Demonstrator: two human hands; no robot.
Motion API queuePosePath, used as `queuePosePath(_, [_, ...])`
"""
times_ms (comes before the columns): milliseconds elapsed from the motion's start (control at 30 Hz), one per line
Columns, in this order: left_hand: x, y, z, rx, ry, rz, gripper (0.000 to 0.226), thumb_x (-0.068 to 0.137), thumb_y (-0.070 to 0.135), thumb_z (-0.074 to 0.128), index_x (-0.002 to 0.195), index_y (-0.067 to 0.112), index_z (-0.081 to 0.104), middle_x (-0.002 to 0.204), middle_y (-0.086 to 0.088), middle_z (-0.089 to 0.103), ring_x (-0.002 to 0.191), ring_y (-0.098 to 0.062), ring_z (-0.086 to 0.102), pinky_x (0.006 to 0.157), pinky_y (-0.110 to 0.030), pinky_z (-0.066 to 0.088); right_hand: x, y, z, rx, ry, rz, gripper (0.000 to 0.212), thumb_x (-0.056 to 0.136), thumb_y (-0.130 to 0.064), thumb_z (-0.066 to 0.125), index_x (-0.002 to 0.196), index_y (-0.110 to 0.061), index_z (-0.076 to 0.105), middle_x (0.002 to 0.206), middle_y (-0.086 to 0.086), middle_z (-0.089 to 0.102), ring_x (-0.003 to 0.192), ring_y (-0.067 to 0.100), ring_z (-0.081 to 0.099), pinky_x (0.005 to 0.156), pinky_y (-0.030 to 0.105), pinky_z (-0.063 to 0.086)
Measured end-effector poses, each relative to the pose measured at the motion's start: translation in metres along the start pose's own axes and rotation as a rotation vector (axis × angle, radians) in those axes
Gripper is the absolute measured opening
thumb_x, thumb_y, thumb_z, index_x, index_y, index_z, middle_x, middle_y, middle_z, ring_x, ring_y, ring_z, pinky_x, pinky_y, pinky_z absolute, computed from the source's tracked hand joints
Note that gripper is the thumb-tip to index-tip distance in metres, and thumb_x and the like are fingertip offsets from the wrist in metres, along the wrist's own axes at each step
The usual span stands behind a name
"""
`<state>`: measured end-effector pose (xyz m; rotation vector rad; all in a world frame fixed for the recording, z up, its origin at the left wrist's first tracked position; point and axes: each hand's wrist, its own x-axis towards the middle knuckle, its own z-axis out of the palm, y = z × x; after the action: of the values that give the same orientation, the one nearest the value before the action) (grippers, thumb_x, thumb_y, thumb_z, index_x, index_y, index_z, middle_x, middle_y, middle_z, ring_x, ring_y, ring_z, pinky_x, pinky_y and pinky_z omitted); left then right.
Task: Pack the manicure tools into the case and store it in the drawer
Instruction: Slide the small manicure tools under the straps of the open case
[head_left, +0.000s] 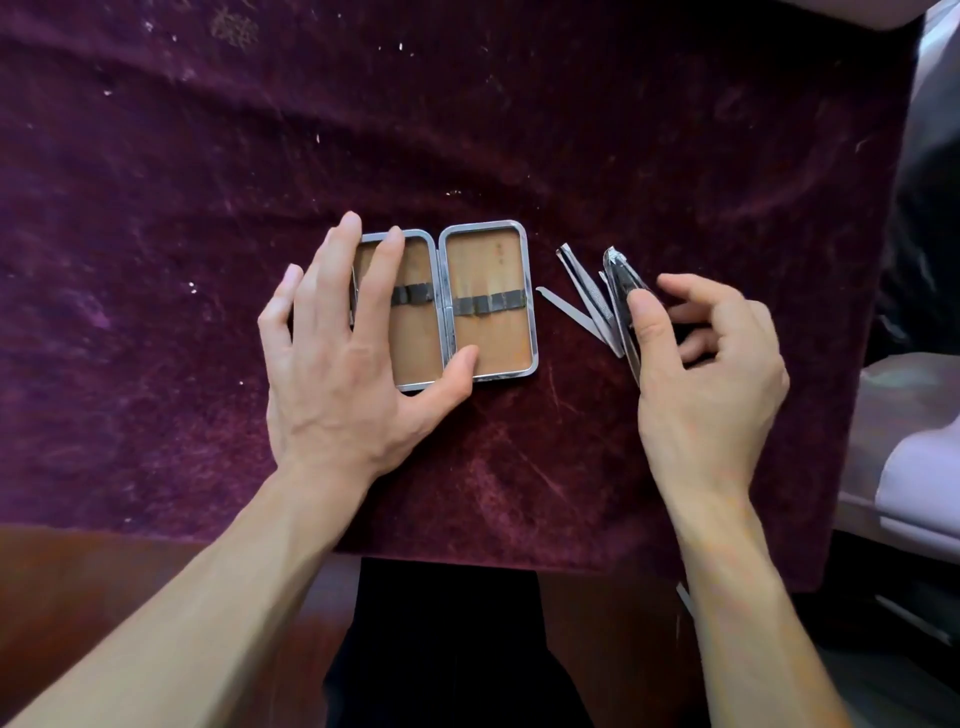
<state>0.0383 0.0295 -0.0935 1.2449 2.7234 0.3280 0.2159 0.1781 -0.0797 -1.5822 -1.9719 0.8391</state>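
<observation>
Left hand lies flat on the open case, fingers spread across the left half and thumb on the right half, pinning it to the surface. Right hand has its thumb pressed on the nail clipper, fingers curled behind it, closing on the tool. A file and tweezers lie just left of that thumb, between it and the case. Best move, I'd say: lift the clipper clear of its neighbours, then slide it under the elastic band on the empty right half. Plenty of open cloth beyond the fingertips; the surface's right edge sits near the right hand.
</observation>
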Motion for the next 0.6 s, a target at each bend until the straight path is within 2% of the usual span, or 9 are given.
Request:
queuePosePath(100, [0.000, 0.000, 0.000, 0.004, -0.003, 0.001, 0.095, 0.084, 0.076, 0.050, 0.159, 0.020, 0.032, 0.167, -0.012, 0.029, 0.149, -0.028, 0.037, 0.124, -0.050, 0.022, -0.011, -0.002, -0.015, 0.012, -0.027, -0.009, 0.020, 0.096, -0.037, 0.077, 0.114, -0.039, 0.069, 0.097, -0.010, 0.063, 0.073, 0.011, 0.059, 0.073, 0.016, 0.048])
queuePosePath(167, [0.000, 0.000, 0.000, 0.006, 0.001, 0.000, 0.095, 0.084, 0.076, 0.051, 0.159, 0.021, 0.031, 0.167, -0.012, 0.029, 0.149, -0.029, 0.037, 0.123, -0.050, 0.023, -0.024, 0.000, -0.024, 0.030, -0.072, -0.006, 0.019, 0.095, -0.030, 0.079, 0.109, -0.039, 0.070, 0.097, -0.010, 0.068, 0.079, 0.011, 0.063, 0.072, 0.019, 0.049])
queuePosePath(267, [0.000, 0.000, 0.000, 0.000, 0.001, -0.005, 0.095, 0.084, 0.076, 0.051, 0.159, 0.021, 0.031, 0.167, -0.011, 0.029, 0.148, -0.029, 0.038, 0.123, -0.050, 0.023, -0.038, 0.003, -0.027, 0.013, -0.127, -0.022, 0.016, 0.095, -0.019, 0.080, 0.105, -0.031, 0.075, 0.100, -0.013, 0.071, 0.084, 0.008, 0.065, 0.070, 0.012, 0.045])
queuePosePath(367, [0.000, 0.000, 0.000, -0.005, 0.000, -0.002, 0.095, 0.084, 0.077, 0.051, 0.159, 0.021, 0.031, 0.167, -0.010, 0.029, 0.147, -0.028, 0.038, 0.123, -0.050, 0.024, -0.042, 0.004, -0.019, -0.004, -0.141, -0.026, 0.015, 0.095, -0.015, 0.079, 0.108, -0.022, 0.079, 0.101, -0.009, 0.072, 0.086, 0.005, 0.066, 0.069, 0.008, 0.046])
queuePosePath(500, [0.000, -0.001, 0.001, -0.010, 0.010, -0.002, 0.095, 0.084, 0.077, 0.051, 0.159, 0.022, 0.032, 0.167, -0.009, 0.029, 0.147, -0.027, 0.039, 0.123, -0.049, 0.023, -0.036, 0.004, -0.010, -0.037, -0.087, -0.027, 0.021, 0.095, -0.019, 0.080, 0.116, -0.021, 0.079, 0.101, -0.005, 0.068, 0.085, 0.005, 0.063, 0.072, 0.006, 0.045])
queuePosePath(600, [0.000, 0.000, 0.001, -0.013, 0.009, -0.005, 0.095, 0.084, 0.077, 0.052, 0.159, 0.022, 0.032, 0.167, -0.009, 0.029, 0.147, -0.027, 0.039, 0.123, -0.049, 0.024, -0.032, 0.001, -0.006, -0.062, -0.041, -0.040, 0.021, 0.093, -0.023, 0.082, 0.114, -0.019, 0.081, 0.099, -0.005, 0.064, 0.075, 0.009, 0.059, 0.073, 0.001, 0.043])
